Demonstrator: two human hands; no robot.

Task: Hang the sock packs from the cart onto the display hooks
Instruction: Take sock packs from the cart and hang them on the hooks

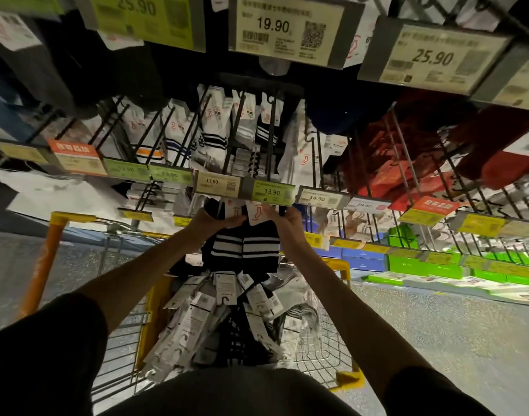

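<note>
Black sock packs with white stripes (pixel 245 246) hang from both hands just under the green 13.90 price tag (pixel 272 192). My left hand (pixel 218 219) grips their white header cards from the left, and my right hand (pixel 284 219) pinches a header card (pixel 255 214) from the right. The display hook (pixel 272 139) above that tag runs back toward white striped packs. Below, the yellow wire cart (pixel 326 352) holds a heap of several more sock packs (pixel 227 319).
Rows of black hooks with sock packs and price tags fill the rack above. Red packs (pixel 407 163) hang at right, green and blue boxes (pixel 422 265) sit on low shelves. An orange cart post (pixel 44 262) stands at left. Grey speckled floor lies on both sides.
</note>
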